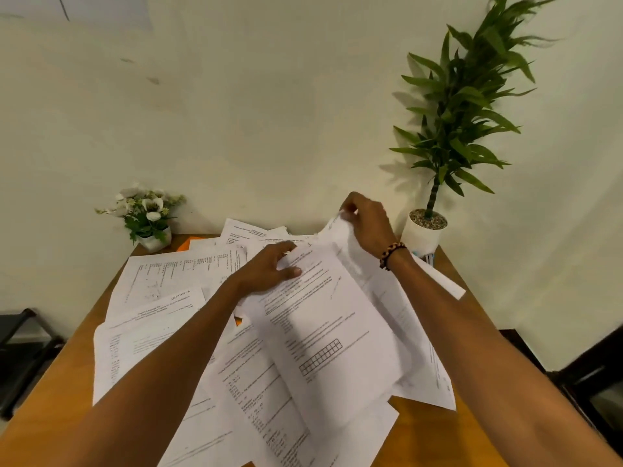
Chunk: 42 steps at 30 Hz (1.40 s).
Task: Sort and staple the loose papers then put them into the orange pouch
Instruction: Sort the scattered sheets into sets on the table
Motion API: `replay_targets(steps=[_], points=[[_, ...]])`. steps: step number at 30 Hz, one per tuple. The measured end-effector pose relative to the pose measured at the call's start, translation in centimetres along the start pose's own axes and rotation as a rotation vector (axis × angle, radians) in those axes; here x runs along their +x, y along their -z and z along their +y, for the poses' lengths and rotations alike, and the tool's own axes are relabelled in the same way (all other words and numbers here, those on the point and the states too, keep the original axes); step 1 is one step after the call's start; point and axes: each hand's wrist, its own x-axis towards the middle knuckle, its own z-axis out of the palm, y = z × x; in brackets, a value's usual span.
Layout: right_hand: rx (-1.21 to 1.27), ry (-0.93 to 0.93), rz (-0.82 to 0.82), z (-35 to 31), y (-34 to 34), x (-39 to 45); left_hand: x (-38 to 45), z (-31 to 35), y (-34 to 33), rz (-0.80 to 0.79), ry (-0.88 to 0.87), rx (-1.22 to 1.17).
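Flower pot (153, 239) at table's (67, 382) far left corner. Orange pouch (192, 245) mostly buried under loose papers (158, 338) covering the table. Left hand (266, 269) pinches the top sheet (323, 332) at its upper edge. Right hand (365, 220), beaded bracelet (391, 255) at wrist, grips a sheet's far corner. Tall potted plant (426, 227) at far right.

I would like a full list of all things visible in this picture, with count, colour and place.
loose papers: many, white, printed, spread over the table
orange pouch: one, mostly buried under papers at the far side
table: one, wooden brown
flower pot: one, white flowers, far left corner
potted plant: one, tall green, white pot, far right corner
left hand: holding a sheet's top edge
right hand: beaded bracelet, pinching a lifted sheet's corner
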Motion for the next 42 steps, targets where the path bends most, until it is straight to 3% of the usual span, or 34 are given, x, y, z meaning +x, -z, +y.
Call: replay_targets(steps=[4,12,15,18,21,24,30,35,42], points=[[0.179,-0.054,-0.274,-1.5,-2.5,-0.5,0.5,0.2,0.3,0.076,0.017,-0.038],[0.29,-0.256,-0.481,-2.3,-5.7,-2.2,-0.4,-2.1,-1.1,0.062,0.24,-0.145],[0.233,-0.441,-0.526,-0.6,-6.6,-2.7,-1.0,-4.2,-0.8,0.111,0.354,0.045],[0.13,-0.542,-0.485,0.8,-8.0,-3.4,-1.1,-5.4,-0.8,0.113,0.371,0.143],[0.045,-0.606,-0.469,1.1,-9.3,-3.6,-0.8,-5.6,-1.1,0.13,0.326,0.124],[0.049,-0.722,-0.46,1.2,-10.6,-3.6,-0.9,-5.8,-1.1,0.123,0.397,0.073],[0.328,-0.953,-0.443,0.7,-12.2,-1.9,-1.4,-7.6,-1.1,0.048,0.428,0.094],[0.104,-0.776,-0.392,1.2,-13.2,-2.5,-1.3,-7.9,-1.7,0.028,0.423,0.097],[-0.071,-0.607,-0.018,3.0,-9.4,-1.6,-1.7,-7.6,-0.7,0.024,0.301,0.033]])
